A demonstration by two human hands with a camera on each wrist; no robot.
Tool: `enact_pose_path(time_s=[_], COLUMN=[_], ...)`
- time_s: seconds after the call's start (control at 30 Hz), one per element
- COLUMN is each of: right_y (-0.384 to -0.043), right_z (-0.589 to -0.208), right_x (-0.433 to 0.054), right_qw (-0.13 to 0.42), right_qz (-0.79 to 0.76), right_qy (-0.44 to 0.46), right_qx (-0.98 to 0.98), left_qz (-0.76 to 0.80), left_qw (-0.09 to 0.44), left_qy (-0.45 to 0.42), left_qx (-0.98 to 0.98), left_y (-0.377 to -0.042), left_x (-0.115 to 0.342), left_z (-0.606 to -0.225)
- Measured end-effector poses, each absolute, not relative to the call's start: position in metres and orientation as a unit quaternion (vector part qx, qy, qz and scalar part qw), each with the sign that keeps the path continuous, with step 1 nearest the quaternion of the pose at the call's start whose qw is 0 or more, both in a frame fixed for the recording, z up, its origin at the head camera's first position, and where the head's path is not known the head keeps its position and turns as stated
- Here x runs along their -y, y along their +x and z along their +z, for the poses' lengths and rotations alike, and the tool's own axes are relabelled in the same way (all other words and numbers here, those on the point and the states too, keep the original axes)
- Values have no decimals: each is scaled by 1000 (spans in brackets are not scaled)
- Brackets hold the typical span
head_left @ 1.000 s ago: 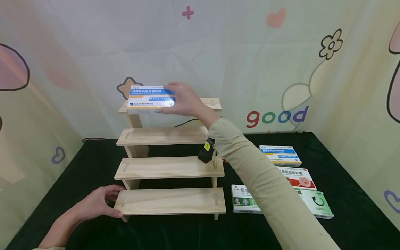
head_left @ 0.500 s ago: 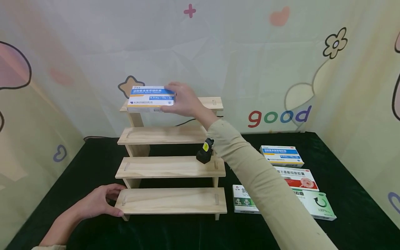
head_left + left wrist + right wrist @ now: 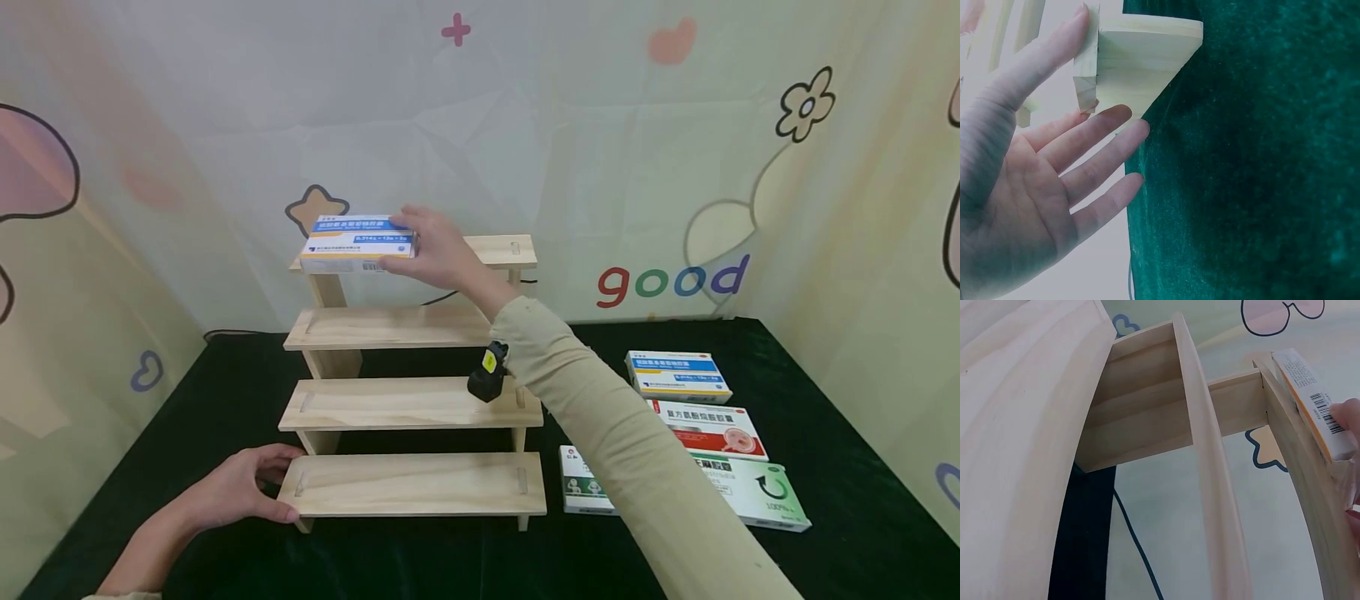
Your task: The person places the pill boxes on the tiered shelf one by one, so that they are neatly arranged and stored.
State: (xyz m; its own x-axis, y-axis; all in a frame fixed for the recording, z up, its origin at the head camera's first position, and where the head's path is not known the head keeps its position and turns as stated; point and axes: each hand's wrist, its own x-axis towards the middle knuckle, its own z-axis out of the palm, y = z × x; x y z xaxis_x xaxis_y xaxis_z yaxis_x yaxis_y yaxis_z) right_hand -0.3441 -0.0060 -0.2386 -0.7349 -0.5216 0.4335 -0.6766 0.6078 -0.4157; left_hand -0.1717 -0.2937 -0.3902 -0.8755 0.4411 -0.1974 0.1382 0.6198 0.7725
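From my remote seat I see a pale printed backdrop (image 3: 555,158) behind a dark green cloth (image 3: 225,392). On the cloth rises a four-tier wooden stand (image 3: 420,483), lowest shelf near, top shelf far. A beige sleeve (image 3: 622,450) crosses from near right toward the stand. The person's left hand (image 3: 236,487) holds the left end of the nearest shelf between thumb and forefinger, other fingers extended. The right hand (image 3: 441,250) pinches the right end of a blue-and-white box (image 3: 352,243) at the left part of the top shelf — I can't quite tell whether it bears on the board. At right on the cloth I have a matching box (image 3: 678,375) farthest, then a red-and-white box (image 3: 720,432), then a green-and-white box (image 3: 765,496) — and a half-hidden carton (image 3: 587,483) left of the sleeve. A small black device (image 3: 486,383) sits at the right wrist.
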Motion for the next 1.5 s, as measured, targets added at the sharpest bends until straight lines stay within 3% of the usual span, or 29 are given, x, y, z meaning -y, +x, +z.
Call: enact_pose_path(time_s=[1.03,1.5], right_y=[-346,-346], right_z=[-238,-239], right_x=[7,5], right_qw=[85,102], right_qz=[274,302], right_qy=[360,366], right_qx=[888,874], left_qz=[413,417], left_qw=[190,197], left_qy=[162,158], left_qx=[-876,-873], left_y=[-173,-173], left_x=[296,296], left_z=[-394,-393])
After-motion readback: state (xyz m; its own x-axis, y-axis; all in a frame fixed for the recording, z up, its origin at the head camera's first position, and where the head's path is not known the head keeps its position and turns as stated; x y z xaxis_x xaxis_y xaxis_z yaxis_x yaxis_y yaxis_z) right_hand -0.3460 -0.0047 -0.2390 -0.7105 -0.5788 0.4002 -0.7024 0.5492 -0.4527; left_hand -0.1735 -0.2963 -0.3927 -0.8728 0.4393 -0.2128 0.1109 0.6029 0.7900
